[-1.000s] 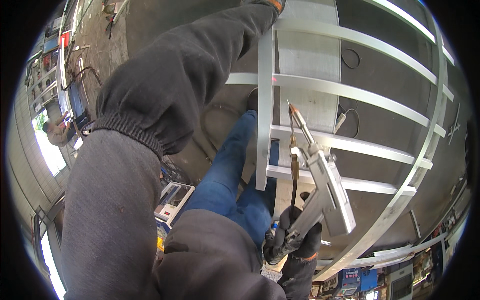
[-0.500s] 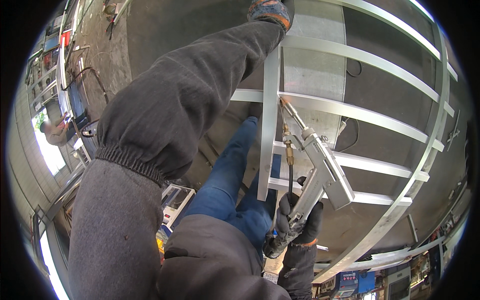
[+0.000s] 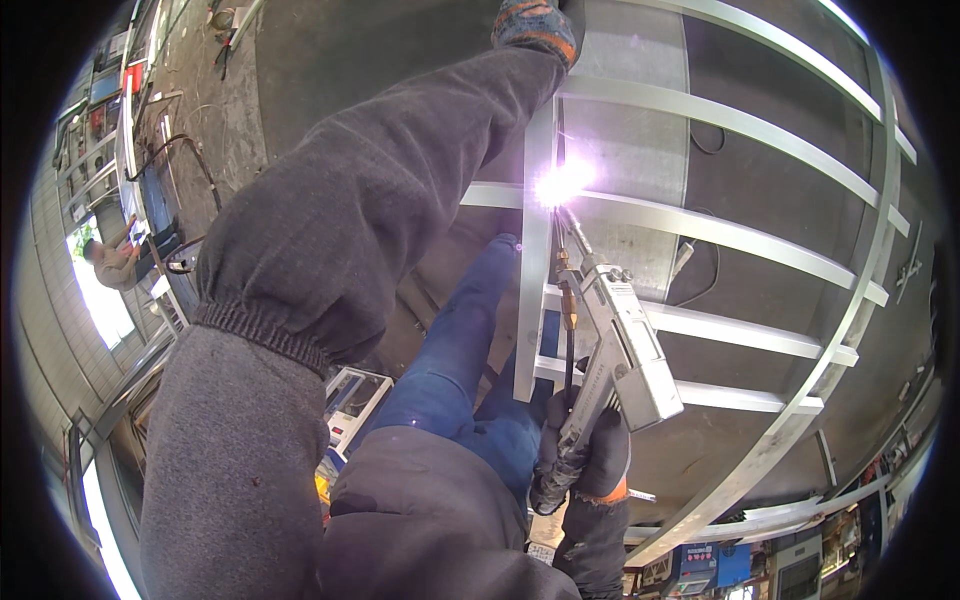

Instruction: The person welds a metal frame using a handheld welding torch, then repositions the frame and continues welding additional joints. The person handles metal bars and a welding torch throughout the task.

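Silver welding gun [image 3: 622,345] in gloved right hand [image 3: 585,460], nozzle sparking on frame [image 3: 535,280]

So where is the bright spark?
In the head view, the spark glows upper middle, at the welding gun's tip, where the upright bar meets a crossbar, below the left hand.

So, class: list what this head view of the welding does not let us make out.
- Weld joint: washed out by the arc glare.
- Left hand: glove cut off at the top edge, so its grip is unclear.
- Right hand: fingers partly hidden behind the torch.
- Person at far left: too small.
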Motion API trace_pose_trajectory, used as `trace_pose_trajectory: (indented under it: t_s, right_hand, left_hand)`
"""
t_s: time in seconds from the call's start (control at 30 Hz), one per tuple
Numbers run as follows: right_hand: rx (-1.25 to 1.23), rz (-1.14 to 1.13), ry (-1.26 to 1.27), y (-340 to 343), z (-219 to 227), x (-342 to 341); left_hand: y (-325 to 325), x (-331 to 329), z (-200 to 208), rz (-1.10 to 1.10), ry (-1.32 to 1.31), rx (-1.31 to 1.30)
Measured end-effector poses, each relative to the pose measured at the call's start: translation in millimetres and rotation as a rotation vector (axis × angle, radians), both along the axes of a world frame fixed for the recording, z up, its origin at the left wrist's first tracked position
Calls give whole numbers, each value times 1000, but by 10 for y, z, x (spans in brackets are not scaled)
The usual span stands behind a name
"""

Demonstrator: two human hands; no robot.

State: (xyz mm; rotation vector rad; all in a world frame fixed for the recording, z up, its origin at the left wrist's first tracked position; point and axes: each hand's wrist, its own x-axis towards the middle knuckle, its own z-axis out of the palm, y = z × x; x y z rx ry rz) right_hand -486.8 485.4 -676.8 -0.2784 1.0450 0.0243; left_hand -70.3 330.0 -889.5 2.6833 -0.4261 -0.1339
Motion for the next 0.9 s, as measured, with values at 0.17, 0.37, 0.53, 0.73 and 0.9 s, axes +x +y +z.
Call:
trace_pose_trajectory:
  t_s: [0.17,0.37,0.53,0.73,0.9]
  right_hand:
    - [-42,32,74,18,12,-26]
    - [-104,144,141,81,-104,-147]
    - [-70,148,150,61,-54,-151]
    - [-62,147,163,57,-9,-129]
    - [-101,186,170,173,-124,-302]
  left_hand:
    - [14,-10,19,4,4,-1]
    - [5,-11,35,9,8,-4]
    - [6,-14,39,13,12,-5]
    - [29,-24,40,16,20,-3]
    - [23,-25,46,16,23,-5]
